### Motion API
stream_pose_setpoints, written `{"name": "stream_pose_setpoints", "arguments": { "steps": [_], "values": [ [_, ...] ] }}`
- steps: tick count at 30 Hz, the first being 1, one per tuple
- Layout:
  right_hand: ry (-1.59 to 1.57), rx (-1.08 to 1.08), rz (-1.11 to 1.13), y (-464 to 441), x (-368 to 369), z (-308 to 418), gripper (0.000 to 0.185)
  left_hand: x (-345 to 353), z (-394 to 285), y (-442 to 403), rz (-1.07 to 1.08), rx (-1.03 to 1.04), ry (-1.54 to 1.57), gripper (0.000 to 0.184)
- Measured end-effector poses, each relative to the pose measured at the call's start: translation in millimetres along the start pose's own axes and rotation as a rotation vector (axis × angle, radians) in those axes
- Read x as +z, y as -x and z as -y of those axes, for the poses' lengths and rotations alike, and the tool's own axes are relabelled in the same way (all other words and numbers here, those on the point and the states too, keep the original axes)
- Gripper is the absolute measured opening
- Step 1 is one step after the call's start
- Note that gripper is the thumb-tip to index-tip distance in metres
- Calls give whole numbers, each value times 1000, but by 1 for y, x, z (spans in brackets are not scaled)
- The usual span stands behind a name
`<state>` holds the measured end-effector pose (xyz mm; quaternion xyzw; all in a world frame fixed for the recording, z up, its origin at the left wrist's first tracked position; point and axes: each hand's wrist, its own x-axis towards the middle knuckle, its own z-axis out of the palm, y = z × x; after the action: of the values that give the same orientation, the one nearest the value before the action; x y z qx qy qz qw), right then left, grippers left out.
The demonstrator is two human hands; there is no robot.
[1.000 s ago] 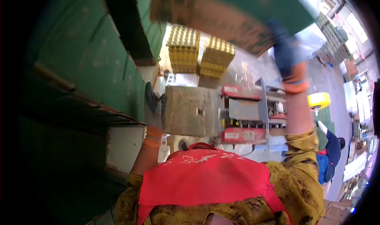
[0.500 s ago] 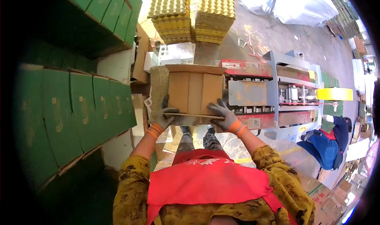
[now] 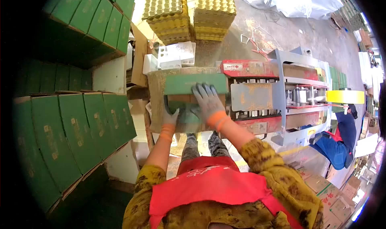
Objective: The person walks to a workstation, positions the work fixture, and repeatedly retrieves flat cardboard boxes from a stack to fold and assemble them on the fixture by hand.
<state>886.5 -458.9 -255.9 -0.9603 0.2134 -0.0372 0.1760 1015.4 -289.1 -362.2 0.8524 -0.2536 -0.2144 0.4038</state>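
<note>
A cardboard box (image 3: 196, 83) with green outer faces lies on a worn work surface (image 3: 157, 82) in front of me. Its far flap is folded down flat. The near flap (image 3: 187, 119) slopes inward, and a strip of brown cardboard shows between the two. My right hand (image 3: 209, 102), in a grey glove, is spread open with its fingertips on the far flap and its thumb by the near one. At the box's near left corner, my left hand (image 3: 170, 117) grips the edge, fingers along the side and thumb over the near flap.
To the right stands a taping machine (image 3: 281, 94) with red side rails and a yellow tape roll (image 3: 345, 96). Green boxes (image 3: 60, 136) are stacked at left. Yellow egg trays (image 3: 215, 13) stand in piles beyond. A co-worker (image 3: 335, 144) bends over at far right.
Both hands were on the near edge of the open box. The far and near flaps have swung inward, and my right hand has moved left and forward onto the far flap.
</note>
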Motion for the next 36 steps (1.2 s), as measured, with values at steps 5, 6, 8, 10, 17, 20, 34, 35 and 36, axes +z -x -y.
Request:
{"name": "stream_pose_setpoints", "arguments": {
  "steps": [5, 6, 8, 10, 17, 20, 34, 35, 36],
  "values": [
    [-108, 26, -148, 39, -58, -15, 69, -3, -16, 14, -14, -17, 182, 79],
    [-71, 78, -12, 36, -49, -20, 69, -1, -20, 14, -23, -50, 142, 76],
    [-8, 201, 270, 34, -14, -24, 69, 0, -43, 10, -16, -180, 78, 72],
    [165, 95, 133, 50, 26, -26, 68, 6, -45, 7, -29, -219, 82, 68],
    [-38, -116, -218, 1, -45, -8, 72, 26, -4, 23, -288, -182, -37, 68],
    [-119, -46, -420, -51, -73, -3, 68, 19, -21, 28, -221, -318, -80, 71],
    [-231, 14, -69, 52, -19, -12, 67, 47, -24, 43, -57, 82, -157, 75],
    [-175, 8, -62, 43, -27, -7, 68, 31, -29, 39, 7, 70, -111, 75],
    [-113, 11, -58, 37, -35, -1, 69, 15, -31, 39, 80, 62, -61, 75]
  ]
}}
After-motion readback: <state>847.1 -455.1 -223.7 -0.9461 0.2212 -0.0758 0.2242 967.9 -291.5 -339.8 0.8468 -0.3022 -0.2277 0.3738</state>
